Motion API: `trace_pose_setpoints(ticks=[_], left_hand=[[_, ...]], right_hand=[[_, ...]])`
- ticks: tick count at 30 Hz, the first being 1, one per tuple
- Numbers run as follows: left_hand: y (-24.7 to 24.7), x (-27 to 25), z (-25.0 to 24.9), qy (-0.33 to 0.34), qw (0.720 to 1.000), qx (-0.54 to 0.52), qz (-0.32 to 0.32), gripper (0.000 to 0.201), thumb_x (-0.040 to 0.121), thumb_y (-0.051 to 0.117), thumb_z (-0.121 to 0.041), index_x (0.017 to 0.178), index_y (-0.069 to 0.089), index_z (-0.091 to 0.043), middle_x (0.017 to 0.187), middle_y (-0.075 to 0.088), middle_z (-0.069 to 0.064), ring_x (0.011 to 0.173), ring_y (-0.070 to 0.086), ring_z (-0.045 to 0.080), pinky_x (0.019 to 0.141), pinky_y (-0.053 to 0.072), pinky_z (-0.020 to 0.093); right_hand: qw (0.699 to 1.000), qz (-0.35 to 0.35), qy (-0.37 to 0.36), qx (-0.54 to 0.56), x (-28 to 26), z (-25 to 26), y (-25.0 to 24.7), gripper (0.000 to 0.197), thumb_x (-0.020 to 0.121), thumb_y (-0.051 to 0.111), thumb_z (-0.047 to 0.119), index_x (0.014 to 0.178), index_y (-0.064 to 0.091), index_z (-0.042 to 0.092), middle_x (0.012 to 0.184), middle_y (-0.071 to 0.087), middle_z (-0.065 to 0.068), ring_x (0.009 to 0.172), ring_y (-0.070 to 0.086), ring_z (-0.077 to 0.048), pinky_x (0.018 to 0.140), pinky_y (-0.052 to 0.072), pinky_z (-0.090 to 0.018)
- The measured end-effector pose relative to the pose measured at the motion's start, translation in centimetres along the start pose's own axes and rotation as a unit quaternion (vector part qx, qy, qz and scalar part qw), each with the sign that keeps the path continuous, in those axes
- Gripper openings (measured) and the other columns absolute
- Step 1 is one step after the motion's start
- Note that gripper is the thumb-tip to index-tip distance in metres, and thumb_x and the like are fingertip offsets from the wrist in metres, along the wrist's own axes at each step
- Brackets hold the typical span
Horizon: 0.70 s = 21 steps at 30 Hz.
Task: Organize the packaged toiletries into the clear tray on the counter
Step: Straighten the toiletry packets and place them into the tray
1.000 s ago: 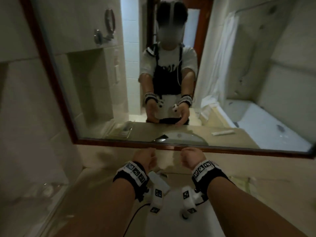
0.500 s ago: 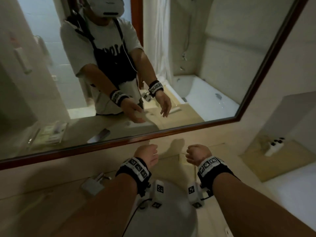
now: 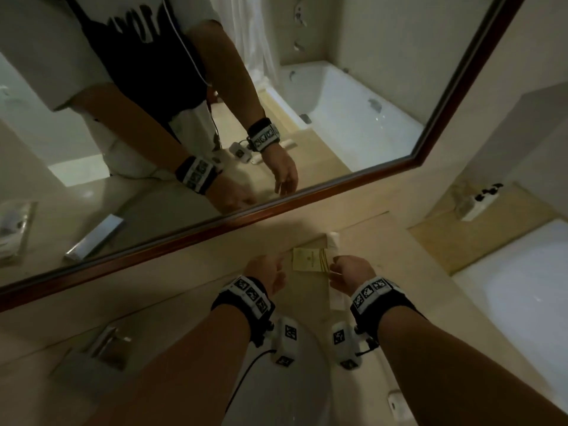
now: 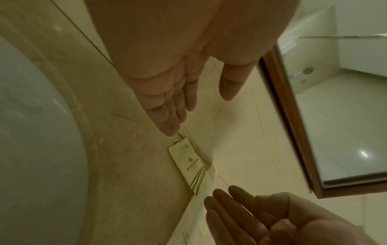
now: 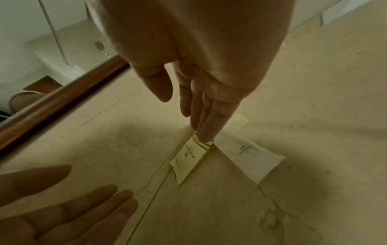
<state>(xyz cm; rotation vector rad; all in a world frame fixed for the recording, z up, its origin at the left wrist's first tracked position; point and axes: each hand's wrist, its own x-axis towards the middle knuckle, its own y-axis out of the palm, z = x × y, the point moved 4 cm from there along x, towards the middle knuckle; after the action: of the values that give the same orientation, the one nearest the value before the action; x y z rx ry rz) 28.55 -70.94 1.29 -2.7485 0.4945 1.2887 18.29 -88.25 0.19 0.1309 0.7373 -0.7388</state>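
Progress looks early: the cream packet (image 5: pixel 189 156) and the white sachet (image 5: pixel 250 157) lie flat on the bench (image 3: pixel 384 256) by the mirror (image 3: pixel 307 103), not yet lifted; no clear tray shows. The right hand (image 5: pixel 201 102), grip spread, has its fingertips at the packet's striped end. The left hand (image 4: pixel 178 92), also spread, hovers just beside its other end.

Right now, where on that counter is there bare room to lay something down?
Bare counter lies between the sink and the cream packet, and between that packet and the mirror frame. It is crowded where the right hand reaches both packets, beside the white packet.
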Motion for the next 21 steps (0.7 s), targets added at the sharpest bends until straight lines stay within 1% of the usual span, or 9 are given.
trace_pose_setpoints(ticks=[2,5,7,10,13,14,16,18,21], left_hand=[[0.8,1.4,0.2,-0.014,1.0,0.008,-0.004,0.017,0.092,0.064,-0.024,0.085,0.061,-0.009,0.083,0.056,0.007,0.072,0.055,0.024,0.071,0.051,0.038],[2.1,3.5,0.4,-0.019,1.0,0.005,0.008,0.027,0.087,0.069,-0.036,0.093,0.063,-0.011,0.093,0.056,0.005,0.08,0.055,0.025,0.074,0.053,0.039],[2.8,4.8,0.4,-0.023,1.0,0.008,0.007,0.025,0.087,0.069,-0.037,0.09,0.064,-0.013,0.088,0.056,0.005,0.076,0.053,0.023,0.075,0.051,0.038],[3.7,6.4,0.6,-0.034,0.999,0.02,-0.005,0.026,0.086,0.07,-0.035,0.073,0.063,-0.013,0.073,0.056,0.005,0.07,0.052,0.024,0.077,0.051,0.037],[4.3,7.7,1.2,-0.028,0.999,0.024,-0.008,0.031,0.083,0.07,-0.042,0.07,0.066,-0.015,0.075,0.061,0.006,0.077,0.058,0.027,0.083,0.056,0.043],[4.4,7.9,1.4,-0.021,0.999,0.023,-0.012,0.031,0.083,0.07,-0.044,0.074,0.068,-0.015,0.077,0.063,0.006,0.078,0.059,0.027,0.081,0.057,0.043],[4.6,8.5,1.8,-0.018,1.0,0.018,-0.005,0.03,0.084,0.069,-0.042,0.081,0.071,-0.012,0.083,0.065,0.008,0.071,0.058,0.025,0.07,0.052,0.038],[4.9,9.1,2.3,-0.015,0.999,0.028,0.004,0.027,0.084,0.068,-0.037,0.077,0.069,-0.011,0.079,0.064,0.01,0.059,0.054,0.023,0.066,0.046,0.035],[5.0,9.5,2.9,-0.013,0.999,0.039,0.008,0.024,0.075,0.069,-0.032,0.063,0.066,-0.011,0.062,0.062,0.008,0.055,0.051,0.023,0.069,0.043,0.038]], right_hand=[[1.0,-0.009,0.004,0.005,1.3,-0.1,-0.2,0.034,0.097,0.048,0.009,0.127,0.055,-0.003,0.126,0.061,-0.026,0.087,0.063,-0.025,0.09,0.056,-0.045],[0.997,-0.061,0.02,0.049,3.2,0.0,-1.0,0.019,0.097,0.05,0.01,0.109,0.062,0.003,0.103,0.065,-0.017,0.088,0.07,-0.03,0.082,0.06,-0.047],[0.995,-0.082,0.025,0.056,4.6,0.1,-1.5,0.016,0.098,0.049,0.01,0.108,0.06,0.006,0.098,0.063,-0.012,0.087,0.071,-0.031,0.075,0.062,-0.045],[0.993,-0.084,0.042,0.073,5.8,0.3,-1.7,0.013,0.097,0.049,0.01,0.102,0.061,0.009,0.102,0.064,-0.014,0.081,0.07,-0.033,0.072,0.061,-0.044],[0.992,-0.069,0.065,0.081,6.2,0.4,-1.4,0.021,0.097,0.051,0.006,0.115,0.06,0.005,0.103,0.063,-0.018,0.077,0.067,-0.033,0.069,0.059,-0.044],[0.994,-0.055,0.061,0.067,6.3,0.3,-1.2,0.026,0.096,0.052,0.005,0.121,0.059,0.005,0.101,0.063,-0.019,0.076,0.066,-0.033,0.069,0.059,-0.044],[0.997,-0.036,0.045,0.046,6.4,0.0,-1.1,0.025,0.096,0.053,0.004,0.12,0.058,0.003,0.095,0.064,-0.02,0.08,0.066,-0.034,0.078,0.059,-0.048],[0.997,-0.038,0.041,0.05,6.5,-0.5,-1.0,0.018,0.097,0.055,0.008,0.114,0.058,0.008,0.084,0.063,-0.014,0.077,0.066,-0.036,0.082,0.057,-0.054],[0.999,-0.043,0.017,0.023,6.6,-0.8,-1.0,0.017,0.095,0.058,0.007,0.111,0.057,0.012,0.076,0.063,-0.011,0.061,0.062,-0.029,0.066,0.057,-0.042]])
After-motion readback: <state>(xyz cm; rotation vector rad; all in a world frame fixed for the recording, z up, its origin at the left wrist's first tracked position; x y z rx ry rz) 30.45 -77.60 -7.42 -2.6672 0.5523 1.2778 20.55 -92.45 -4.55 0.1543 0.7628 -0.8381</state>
